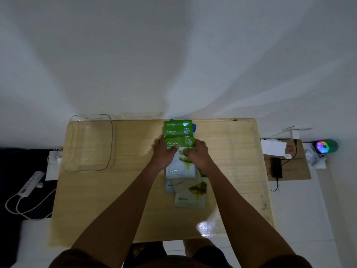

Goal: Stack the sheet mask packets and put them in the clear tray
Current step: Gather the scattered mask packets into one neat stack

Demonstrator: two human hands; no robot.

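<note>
A row of overlapping sheet mask packets runs down the middle of the wooden table [116, 200]. Two green-topped AloeVera packets [177, 128] lie at the far edge. Over them sits a Cucumber packet [180, 163], gripped by my left hand [163, 154] on its left side and my right hand [198, 153] on its right, thumbs on its face. Nearer me lie an olive-printed packet [190, 194] and a pale packet [169, 187] partly under it. The clear tray [90, 144] stands empty at the far left of the table, well apart from both hands.
A white power strip [31, 183] with cables lies on the floor to the left. To the right stands a cardboard box [295, 161] with a black device and white papers, and a glowing coloured speaker [326, 146]. A white wall rises behind the table.
</note>
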